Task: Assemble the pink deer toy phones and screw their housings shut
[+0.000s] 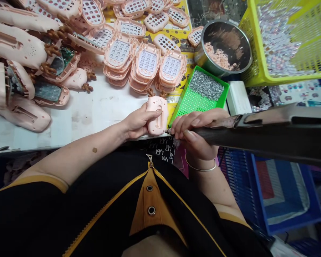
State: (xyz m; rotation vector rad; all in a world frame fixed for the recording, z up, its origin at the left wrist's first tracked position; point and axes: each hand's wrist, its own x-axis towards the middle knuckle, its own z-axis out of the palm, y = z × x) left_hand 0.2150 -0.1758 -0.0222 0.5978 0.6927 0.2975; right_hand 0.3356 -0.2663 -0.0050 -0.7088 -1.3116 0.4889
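My left hand point(139, 121) grips a pink toy phone point(157, 123) with brown antlers, its back face up. The thumb lies over the open battery recess. In my right hand point(200, 130) is a black power screwdriver point(256, 137), its body reaching off to the right. The screwdriver's tip meets the phone's lower right corner, where a screw hole sits; whether a screw is in it is too small to tell. Just beyond my right hand lies a green tray point(188, 107) holding many small silver screws point(206, 85).
Stacked pink front shells with keypads point(146, 62) stand behind the phone. Closed and half-open toy phones point(16, 43) pile up at left. A steel bowl point(224, 67) of small pink parts and a yellow basket point(273, 76) are at right. Blue crates point(289, 221) sit below.
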